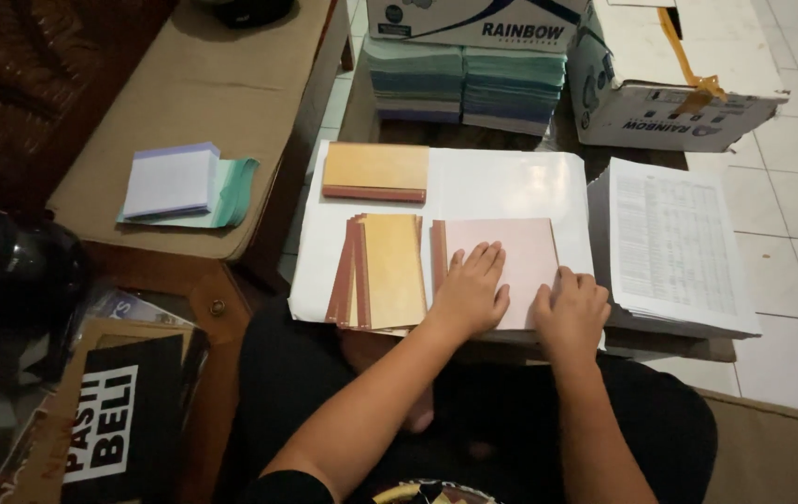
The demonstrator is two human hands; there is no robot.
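Left hand spread flat on pink booklet, right hand curled at its edge (cover could crease if pressed unevenly), beside fanned yellow booklets.

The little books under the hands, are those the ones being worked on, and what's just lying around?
Being worked on:
left hand
right hand
pink booklet
fanned yellow booklets
yellow booklet stack
white sheet

Just lying about:
printed paper pile
cardboard boxes
notepad
dark helmet

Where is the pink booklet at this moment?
In the head view, the pink booklet lies centre-right on the white sheet, under both hands, between the yellow booklets and the printed paper stack.
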